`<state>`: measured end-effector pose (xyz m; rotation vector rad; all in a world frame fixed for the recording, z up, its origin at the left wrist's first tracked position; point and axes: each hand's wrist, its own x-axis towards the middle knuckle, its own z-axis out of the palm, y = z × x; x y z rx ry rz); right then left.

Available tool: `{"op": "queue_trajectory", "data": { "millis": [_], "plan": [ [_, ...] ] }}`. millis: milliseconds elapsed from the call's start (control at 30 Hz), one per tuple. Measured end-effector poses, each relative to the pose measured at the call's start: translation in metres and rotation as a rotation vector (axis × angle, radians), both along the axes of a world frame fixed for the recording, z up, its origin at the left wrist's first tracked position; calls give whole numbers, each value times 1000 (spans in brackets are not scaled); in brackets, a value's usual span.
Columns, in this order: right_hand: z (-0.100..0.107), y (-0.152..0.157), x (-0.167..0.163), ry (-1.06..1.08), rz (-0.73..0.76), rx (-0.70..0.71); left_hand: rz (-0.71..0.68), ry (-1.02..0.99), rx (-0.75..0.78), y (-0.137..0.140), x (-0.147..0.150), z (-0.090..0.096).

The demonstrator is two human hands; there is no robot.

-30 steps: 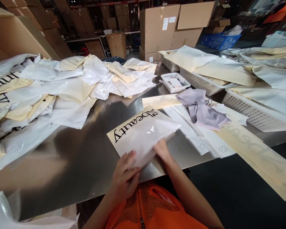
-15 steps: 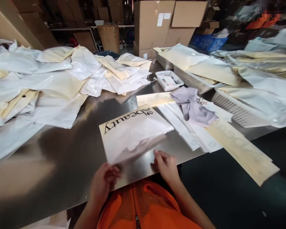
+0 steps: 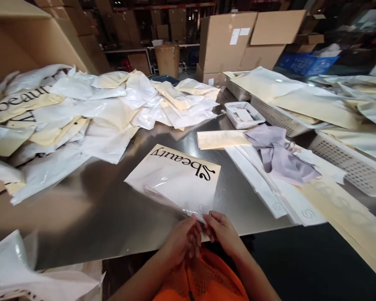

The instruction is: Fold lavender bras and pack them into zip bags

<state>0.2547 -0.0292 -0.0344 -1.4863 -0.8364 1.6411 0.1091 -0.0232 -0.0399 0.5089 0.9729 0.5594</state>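
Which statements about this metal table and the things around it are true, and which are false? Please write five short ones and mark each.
1. The left hand and the right hand are both at the near edge of the white bag. True.
2. The black lettering stands upright for the wearer. False: the lettering is upside down from this side.
3. A pile of bags lies on the left part of the table. True.
4. The grey-purple cloth lies inside the small white basket. False: the cloth lies outside the basket, nearer to the wearer.
5. The blue crate is at the right in the background. True.
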Motion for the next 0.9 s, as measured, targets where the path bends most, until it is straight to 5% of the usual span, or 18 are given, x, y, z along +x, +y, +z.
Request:
{"op": "queue_trajectory", "data": {
  "millis": [167,367,567,733,800,900],
  "plan": [
    [-3,-13,-2,9,-77,33,184,60,105,19,3,-4],
    [-1,-20,40,214,-329,1,658,193,146,40,-85,4],
    [50,-31,61,408,-324,106,1001,174,362,32,-142,72],
    [101,16,63,418,-611,382,788,145,624,77,-131,122],
    [102,35,67,377,-722,426,671,189,691,94,-121,118],
    [76,35,82,210,-819,444,488,451,809,90,-112,83]
  ]
}}
